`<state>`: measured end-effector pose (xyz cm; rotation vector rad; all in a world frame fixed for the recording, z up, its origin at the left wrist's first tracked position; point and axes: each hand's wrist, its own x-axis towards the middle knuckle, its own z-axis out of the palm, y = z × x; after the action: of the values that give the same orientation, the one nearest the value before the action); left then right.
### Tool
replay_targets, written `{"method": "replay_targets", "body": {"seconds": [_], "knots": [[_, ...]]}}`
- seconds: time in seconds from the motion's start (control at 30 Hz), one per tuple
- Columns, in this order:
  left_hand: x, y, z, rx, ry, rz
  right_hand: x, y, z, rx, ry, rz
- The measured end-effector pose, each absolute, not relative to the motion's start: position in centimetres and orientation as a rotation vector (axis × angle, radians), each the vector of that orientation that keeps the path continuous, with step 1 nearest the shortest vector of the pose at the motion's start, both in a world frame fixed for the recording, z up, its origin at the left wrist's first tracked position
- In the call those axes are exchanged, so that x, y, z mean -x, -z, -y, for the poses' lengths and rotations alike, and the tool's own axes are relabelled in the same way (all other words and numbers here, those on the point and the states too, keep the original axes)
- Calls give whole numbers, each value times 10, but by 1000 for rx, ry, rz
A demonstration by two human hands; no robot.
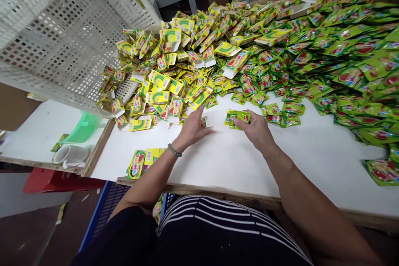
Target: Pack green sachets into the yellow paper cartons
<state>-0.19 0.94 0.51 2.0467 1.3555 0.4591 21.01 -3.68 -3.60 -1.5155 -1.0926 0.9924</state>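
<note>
My right hand [257, 129] is closed on a green sachet [233, 119] with a red fruit picture, held just above the white tabletop [224, 162]. It may be more than one sachet; the overlap hides this. To its left, my left hand [193, 129] has its thumb and index finger spread, with nothing visible between them. It is nearest to a heap of small yellow cardboard boxes [160, 80], some with white flaps folded out. A few loose green sachets [282, 114] lie just right of my right hand.
A large pile of green sachets [349, 62] covers the right side. At the left, a tilted white plastic crate [75, 29] spills yellow boxes. Several packs [136, 164] lie by my left forearm. A white mug [71, 155] and a green plastic piece [82, 129] stand farther left.
</note>
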Motion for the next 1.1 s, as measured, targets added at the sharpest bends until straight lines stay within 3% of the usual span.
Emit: {"method": "replay_targets", "body": {"seconds": [0.1,0.17,0.33,0.5,0.7,0.83,0.97,1.1], "knots": [[23,-10,-21,-2332,18,-1496,-213,38,33,1612,-987,1088],[26,-9,-21,-2371,143,-1530,-213,42,30,1576,-1015,1077],[4,1,-5,-2457,-168,-1393,-208,42,28,1421,-1025,1028],[-7,15,4,-2474,-531,-1300,-209,27,30,1617,-1065,1153],[-7,29,11,-2582,-551,-1117,-215,21,32,1678,-1019,1512],[-13,25,11,-2555,-528,-1119,-214,22,31,1676,-927,1445],[-16,15,7,-2291,-506,-1067,-215,25,31,1534,-916,1340],[-17,15,7,-1626,-567,-1026,-215,30,31,1387,-938,1348]]}}
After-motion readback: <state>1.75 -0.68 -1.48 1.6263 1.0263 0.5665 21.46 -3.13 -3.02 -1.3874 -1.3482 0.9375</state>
